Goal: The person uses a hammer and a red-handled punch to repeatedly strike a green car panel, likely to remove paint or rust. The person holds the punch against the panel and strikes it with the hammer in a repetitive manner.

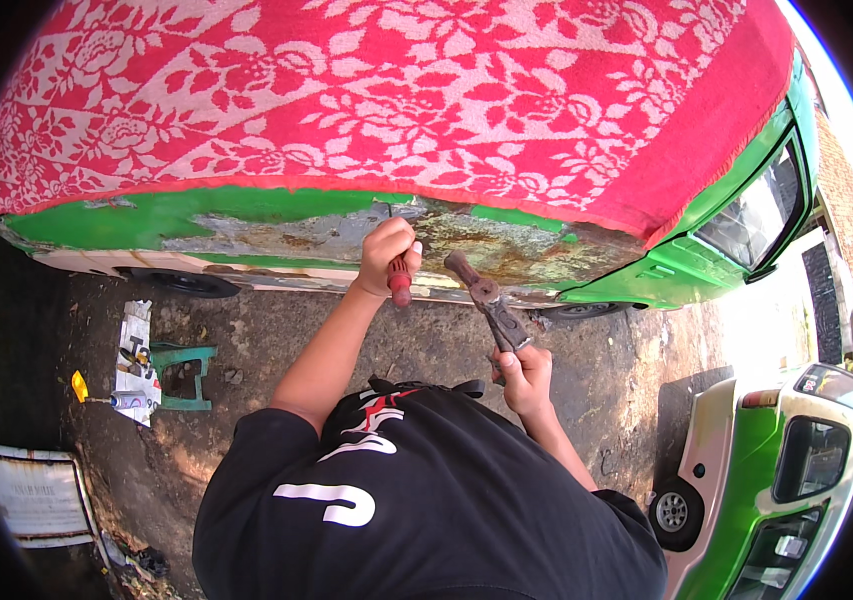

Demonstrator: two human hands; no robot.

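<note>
Red-handled chisel-type tool (400, 280), its slim metal shaft angling up to the rusted panel (467, 245) and its tip touching the bare metal; the handle end is protruding below the fist that is gripping it. Hammer (487, 305), dark and worn, being held by the lower end of its handle, its reddish-brown head tilting up and to the left, just beside the chisel handle and near the panel. The panel is showing patchy rust and stripped green paint.

It was outside in bright sun. The ground (247, 330) was dark, bumpy dirt. A green stool (185, 374) stood on it near some paper (135, 345). A second car (787, 470) was parked at the right.
</note>
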